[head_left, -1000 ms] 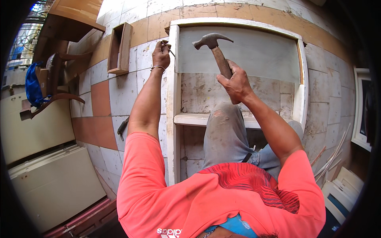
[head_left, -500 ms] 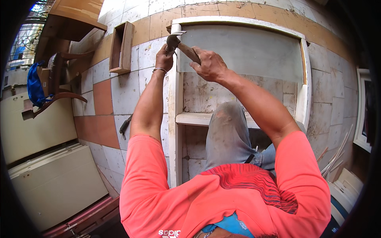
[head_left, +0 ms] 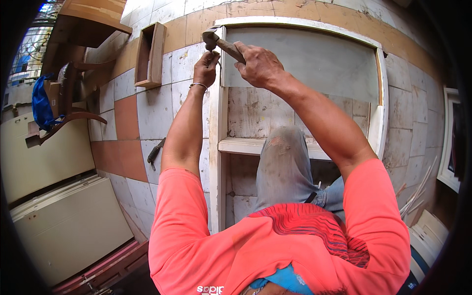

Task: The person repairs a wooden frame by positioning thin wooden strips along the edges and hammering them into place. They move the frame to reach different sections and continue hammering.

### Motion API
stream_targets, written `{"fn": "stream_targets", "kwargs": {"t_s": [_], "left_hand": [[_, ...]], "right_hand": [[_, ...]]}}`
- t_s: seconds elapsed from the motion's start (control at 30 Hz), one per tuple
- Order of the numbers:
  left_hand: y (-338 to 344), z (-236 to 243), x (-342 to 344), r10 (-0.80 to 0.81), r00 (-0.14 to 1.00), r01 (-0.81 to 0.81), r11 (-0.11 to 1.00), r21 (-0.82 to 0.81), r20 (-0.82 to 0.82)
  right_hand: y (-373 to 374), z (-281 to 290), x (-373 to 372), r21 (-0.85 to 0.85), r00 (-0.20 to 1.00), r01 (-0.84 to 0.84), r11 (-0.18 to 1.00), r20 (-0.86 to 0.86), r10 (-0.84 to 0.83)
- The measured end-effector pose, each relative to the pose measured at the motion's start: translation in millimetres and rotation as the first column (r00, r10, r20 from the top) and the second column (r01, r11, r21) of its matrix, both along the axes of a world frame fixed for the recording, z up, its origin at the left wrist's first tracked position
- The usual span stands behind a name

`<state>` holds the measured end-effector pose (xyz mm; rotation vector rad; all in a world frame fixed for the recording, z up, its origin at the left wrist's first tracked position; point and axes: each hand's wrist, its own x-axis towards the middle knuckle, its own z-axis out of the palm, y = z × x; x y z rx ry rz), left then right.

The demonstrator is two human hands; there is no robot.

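Observation:
My right hand (head_left: 263,67) is wrapped round the wooden handle of a claw hammer (head_left: 229,49). The hammer's dark head lies over the upper left corner of a white wooden frame (head_left: 214,128). Just below the head, my left hand (head_left: 205,70) is closed in a pinch beside the frame's left edge. Whatever its fingers hold is too small and too shadowed to name. A greyish pane (head_left: 300,54) fills the upper part of the frame. My bent knee (head_left: 282,152) in worn jeans rests across the frame's crossbar (head_left: 241,146).
A narrow wooden box (head_left: 156,56) stands on the tiled floor, left of the frame. A dark-handled tool (head_left: 156,152) lies near my left forearm. Cream panels (head_left: 69,231) and a wooden chair (head_left: 73,118) with a blue bag (head_left: 43,103) are further left. Thin strips (head_left: 418,194) lean at right.
The hammer has turned in my right hand, and its head has moved away from my left fingers toward the frame's far corner. My left hand stays nearly in place.

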<state>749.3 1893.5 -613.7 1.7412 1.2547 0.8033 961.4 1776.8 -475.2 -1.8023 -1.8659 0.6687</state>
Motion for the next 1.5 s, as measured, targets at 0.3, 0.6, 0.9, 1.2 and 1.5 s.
{"fn": "stream_targets", "kwargs": {"t_s": [0.3,0.6,0.9,1.2,1.5], "left_hand": [[2.2,-5.2,-5.2,-0.022,0.994,0.022,1.000,0.008,0.110],[16.9,-27.9,-30.3,0.561,0.687,-0.390,0.821,-0.417,0.462],[-31.9,-28.7,7.6,0.360,0.864,-0.340,0.933,0.118,-0.353],[-67.7,-18.8,70.2,0.103,0.589,-0.317,0.942,-0.112,-0.801],[-97.8,34.0,125.9,-0.115,0.988,0.043,0.848,-0.528,-0.103]], "right_hand": [[-4.9,-1.6,-5.6,0.170,0.991,0.040,0.985,-0.130,-0.018],[-27.4,16.3,24.4,-0.151,0.953,0.105,0.983,-0.268,-0.143],[-222.6,-22.1,219.7,-0.075,0.677,0.695,0.715,-0.268,-0.686],[-501.9,-41.1,313.8,-0.161,0.265,0.961,0.223,0.322,-0.909],[-676.0,-93.9,220.0,-0.317,0.226,0.939,0.135,0.272,-0.935]]}}
